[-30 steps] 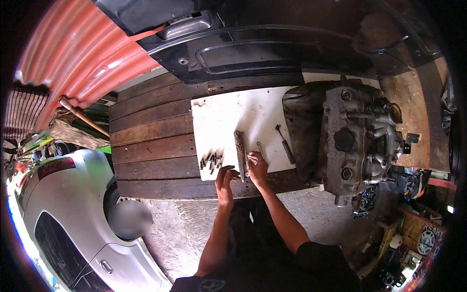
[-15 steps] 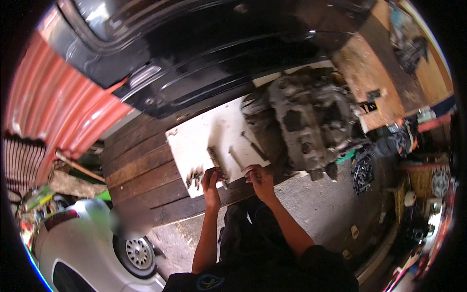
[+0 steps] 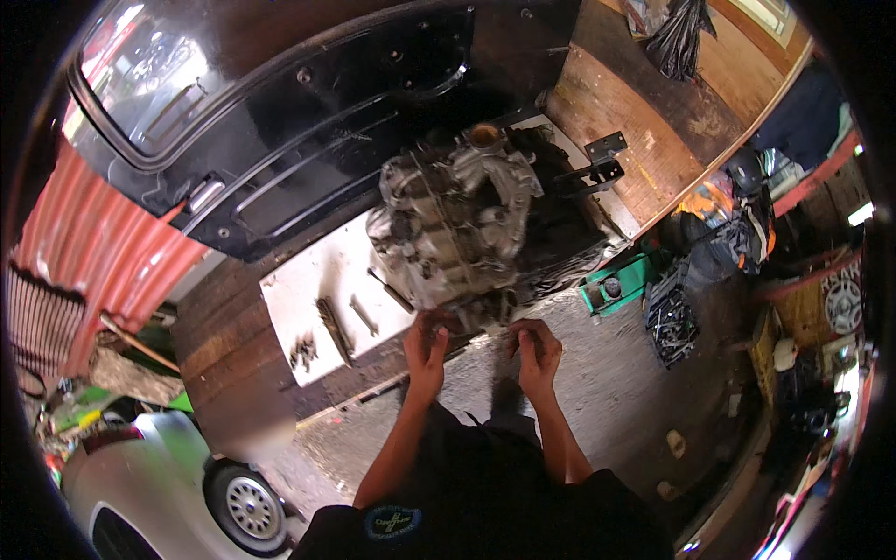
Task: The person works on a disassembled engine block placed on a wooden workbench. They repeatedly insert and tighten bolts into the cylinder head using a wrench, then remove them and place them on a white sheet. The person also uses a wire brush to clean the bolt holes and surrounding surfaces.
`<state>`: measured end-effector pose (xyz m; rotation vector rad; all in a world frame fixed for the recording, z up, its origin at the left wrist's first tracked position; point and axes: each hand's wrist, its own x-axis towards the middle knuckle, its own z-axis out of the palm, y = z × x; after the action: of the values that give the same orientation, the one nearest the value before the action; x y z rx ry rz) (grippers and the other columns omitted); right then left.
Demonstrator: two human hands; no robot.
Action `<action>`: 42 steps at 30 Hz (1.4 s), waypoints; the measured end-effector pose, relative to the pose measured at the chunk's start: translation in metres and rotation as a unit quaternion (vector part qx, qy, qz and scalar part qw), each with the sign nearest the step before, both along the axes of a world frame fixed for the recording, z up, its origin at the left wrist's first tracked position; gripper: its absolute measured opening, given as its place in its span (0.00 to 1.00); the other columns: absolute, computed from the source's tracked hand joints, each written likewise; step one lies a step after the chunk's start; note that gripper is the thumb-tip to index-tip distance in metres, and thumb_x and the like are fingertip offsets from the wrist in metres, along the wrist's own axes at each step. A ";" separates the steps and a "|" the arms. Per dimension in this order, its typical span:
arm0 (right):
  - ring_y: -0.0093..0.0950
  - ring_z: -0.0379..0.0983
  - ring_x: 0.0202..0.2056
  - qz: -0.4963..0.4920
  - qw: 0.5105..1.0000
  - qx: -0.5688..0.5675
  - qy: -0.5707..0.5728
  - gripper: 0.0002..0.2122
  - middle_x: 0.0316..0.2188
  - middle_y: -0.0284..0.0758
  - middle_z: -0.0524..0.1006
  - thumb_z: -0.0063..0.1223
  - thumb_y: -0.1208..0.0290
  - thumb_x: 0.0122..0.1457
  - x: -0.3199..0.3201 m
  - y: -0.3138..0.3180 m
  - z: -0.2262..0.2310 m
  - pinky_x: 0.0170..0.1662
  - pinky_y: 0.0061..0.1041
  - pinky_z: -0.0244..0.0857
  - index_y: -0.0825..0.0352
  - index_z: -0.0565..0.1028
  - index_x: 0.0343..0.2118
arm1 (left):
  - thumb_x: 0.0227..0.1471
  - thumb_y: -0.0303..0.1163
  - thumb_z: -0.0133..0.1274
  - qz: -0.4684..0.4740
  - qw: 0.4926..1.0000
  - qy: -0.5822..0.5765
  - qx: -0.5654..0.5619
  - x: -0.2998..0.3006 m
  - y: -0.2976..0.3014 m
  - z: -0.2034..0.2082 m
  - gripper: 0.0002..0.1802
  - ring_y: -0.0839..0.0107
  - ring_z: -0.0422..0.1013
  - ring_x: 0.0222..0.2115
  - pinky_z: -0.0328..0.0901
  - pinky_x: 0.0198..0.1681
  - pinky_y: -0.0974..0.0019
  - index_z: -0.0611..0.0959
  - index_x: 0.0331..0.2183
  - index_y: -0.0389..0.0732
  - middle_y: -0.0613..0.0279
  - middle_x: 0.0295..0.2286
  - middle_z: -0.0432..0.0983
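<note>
A grimy metal gearbox housing (image 3: 457, 224) sits on the workbench straight ahead of me. My left hand (image 3: 427, 353) is at its near lower edge, fingers loosely bent and thumb apart. The fingertips overlap the casting, though whether they press on it I cannot tell. Just right of that edge is my right hand (image 3: 537, 359), its fingers half curled and holding nothing visible. Left of the housing, a white board (image 3: 297, 280) carries a dark-handled tool (image 3: 390, 291), a wrench (image 3: 363, 315), a long dark brush-like tool (image 3: 333, 331) and several small dark parts (image 3: 303, 354).
The board rests on a dark plank bench (image 3: 219, 322). Behind it stands a black vehicle door panel (image 3: 317, 159). A black bracket (image 3: 597, 166) juts out at the right. On the floor are a green tool (image 3: 616, 285) and a crate of metal parts (image 3: 670, 322). A silver car (image 3: 140, 476) stands lower left.
My view has swung right, and the tools and housing now appear farther left. Both hands have gone from above the board's near edge to the front of the gearbox housing.
</note>
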<state>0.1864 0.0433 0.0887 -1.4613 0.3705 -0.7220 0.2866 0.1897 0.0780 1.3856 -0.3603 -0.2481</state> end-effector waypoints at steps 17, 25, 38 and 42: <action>0.27 0.72 0.30 -0.088 0.958 -0.267 -0.057 0.06 0.30 0.36 0.75 0.48 0.72 0.62 0.049 -0.261 -0.039 0.35 0.28 0.66 0.67 0.76 0.35 | 0.58 0.27 0.47 0.089 0.993 -0.083 0.003 -0.027 -0.122 -0.014 0.13 0.72 0.72 0.28 0.67 0.34 0.71 0.81 0.31 0.27 0.55 0.28 0.78; 0.26 0.72 0.18 -0.009 0.965 -0.258 -0.044 0.10 0.21 0.35 0.74 0.45 0.68 0.63 0.088 -0.281 -0.070 0.23 0.26 0.63 0.67 0.76 0.29 | 0.58 0.35 0.48 0.321 0.926 -0.077 -0.184 -0.030 -0.154 -0.041 0.25 0.78 0.53 0.10 0.57 0.18 0.69 0.66 0.11 0.38 0.66 0.08 0.57; 0.28 0.71 0.14 0.001 0.959 -0.270 -0.087 0.16 0.17 0.36 0.74 0.42 0.67 0.65 0.097 -0.290 -0.069 0.17 0.25 0.63 0.71 0.72 0.22 | 0.55 0.28 0.50 0.546 0.808 -0.028 -0.221 -0.031 -0.183 -0.035 0.21 0.83 0.49 0.08 0.48 0.12 0.75 0.67 0.12 0.39 0.67 0.08 0.58; 0.29 0.71 0.14 0.019 0.957 -0.274 -0.094 0.15 0.16 0.36 0.74 0.45 0.68 0.63 0.109 -0.304 -0.073 0.17 0.25 0.63 0.70 0.70 0.20 | 0.54 0.31 0.52 0.550 0.813 -0.031 -0.190 -0.039 -0.193 -0.035 0.18 0.82 0.53 0.09 0.51 0.13 0.76 0.69 0.16 0.38 0.62 0.12 0.66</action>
<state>0.2953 -0.2609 0.0154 -1.8915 -0.0138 -0.9722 0.2475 -0.0036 0.0431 1.0063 0.3653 0.7979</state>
